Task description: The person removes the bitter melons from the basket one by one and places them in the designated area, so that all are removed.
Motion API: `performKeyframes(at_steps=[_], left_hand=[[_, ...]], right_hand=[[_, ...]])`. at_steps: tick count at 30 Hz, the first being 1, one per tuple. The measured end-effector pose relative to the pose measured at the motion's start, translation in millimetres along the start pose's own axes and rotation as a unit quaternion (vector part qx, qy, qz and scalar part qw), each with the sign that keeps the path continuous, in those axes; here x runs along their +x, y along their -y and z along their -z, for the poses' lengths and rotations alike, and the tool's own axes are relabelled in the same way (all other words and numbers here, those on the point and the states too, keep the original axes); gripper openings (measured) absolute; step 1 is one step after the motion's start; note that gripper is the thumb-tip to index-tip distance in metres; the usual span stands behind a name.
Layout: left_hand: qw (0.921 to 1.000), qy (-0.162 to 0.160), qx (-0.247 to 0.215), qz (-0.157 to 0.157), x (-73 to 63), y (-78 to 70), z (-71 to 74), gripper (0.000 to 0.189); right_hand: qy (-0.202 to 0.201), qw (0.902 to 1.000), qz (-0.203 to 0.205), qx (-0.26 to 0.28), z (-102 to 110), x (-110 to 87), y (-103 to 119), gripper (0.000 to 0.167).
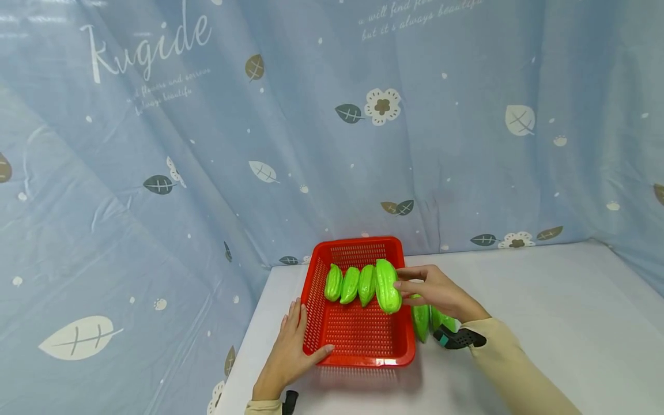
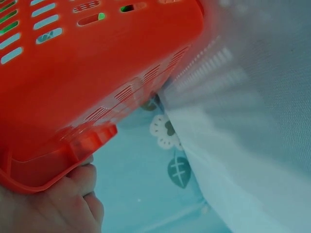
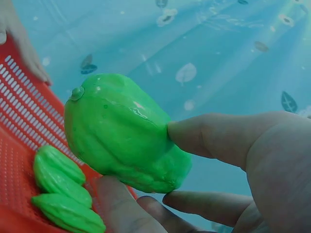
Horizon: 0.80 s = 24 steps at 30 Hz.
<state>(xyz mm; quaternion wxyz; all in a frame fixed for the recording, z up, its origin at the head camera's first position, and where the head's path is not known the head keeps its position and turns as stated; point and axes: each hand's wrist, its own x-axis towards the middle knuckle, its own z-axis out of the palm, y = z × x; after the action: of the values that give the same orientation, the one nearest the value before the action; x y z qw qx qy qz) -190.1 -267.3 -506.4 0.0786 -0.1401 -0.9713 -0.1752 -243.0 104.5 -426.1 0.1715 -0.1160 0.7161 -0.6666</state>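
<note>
In the head view a red plastic basket [image 1: 363, 362] stands on the white table. My left hand [image 1: 289, 349] holds its near left corner, thumb over the front rim, fingers along the left side. The left wrist view shows bent fingers [image 2: 83, 178] against the basket's rim. My right hand [image 1: 441, 291] pinches a ridged, bright green fruit [image 1: 387, 288] over the basket's right side. In the right wrist view, thumb and fingertips grip this fruit [image 3: 116, 128] at one end. Three similar green fruits [image 1: 350, 285] lie side by side in the far half of the basket.
Right of the basket, two more green fruits [image 1: 421, 320] lie on the table, partly hidden by the right hand and its black wrist strap [image 1: 459, 338]. A blue curtain [image 1: 321, 144] with leaf and flower prints hangs behind the table [image 1: 550, 311] and along its left side.
</note>
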Motion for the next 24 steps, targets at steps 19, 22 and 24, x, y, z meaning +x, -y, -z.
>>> performKeyframes(at_steps=[19,22,24], left_hand=[[0.9998,0.005,-0.017,0.011,0.4,0.5,-2.2,0.114],[0.9998,0.004,-0.017,0.01,-0.4,0.5,-2.4,0.115],[0.9999,0.002,-0.014,0.008,-0.6,0.7,-2.6,0.116]], right_hand=[[-0.045,0.9983,0.018,-0.032,34.0,-31.2,-9.1,0.068],[-0.055,0.9976,0.013,-0.04,38.6,-35.3,-11.2,0.069],[-0.061,0.9971,0.009,-0.044,41.8,-37.6,-12.1,0.069]])
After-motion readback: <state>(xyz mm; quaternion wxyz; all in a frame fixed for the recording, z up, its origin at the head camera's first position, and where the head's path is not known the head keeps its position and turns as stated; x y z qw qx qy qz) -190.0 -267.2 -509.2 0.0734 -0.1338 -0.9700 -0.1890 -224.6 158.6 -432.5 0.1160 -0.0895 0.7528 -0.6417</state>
